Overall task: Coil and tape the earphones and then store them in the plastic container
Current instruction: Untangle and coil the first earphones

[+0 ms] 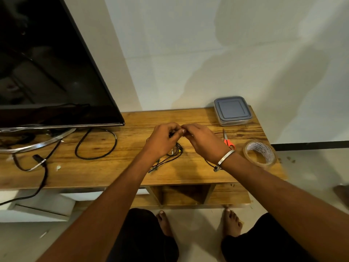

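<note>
Head view: both hands met over the middle of the table, fingertips touching. Left hand had its fingers curled round a bunch of the black earphones, pinching the wire near the thumb. Right hand had fingers curled in toward the same spot, apparently pinching the wire too; the exact grip was hidden behind the knuckles. A metal bangle sat on the right wrist. The rest of the earphones hung from the left hand and lay loose on the table below it, one strand trailing toward the near edge, another showing just under the right wrist with a small plug-like end. The container, clear with a grey lid on, stood at the far right corner, well apart from the hands. Scissors with orange handles lay on the table just right of the right hand, between it and the container. A tape roll lay flat near the right edge, beside the right forearm. On the left a TV stood on its stand, with a black cable looped on the table beside it. Bare feet on the floor below.
</note>
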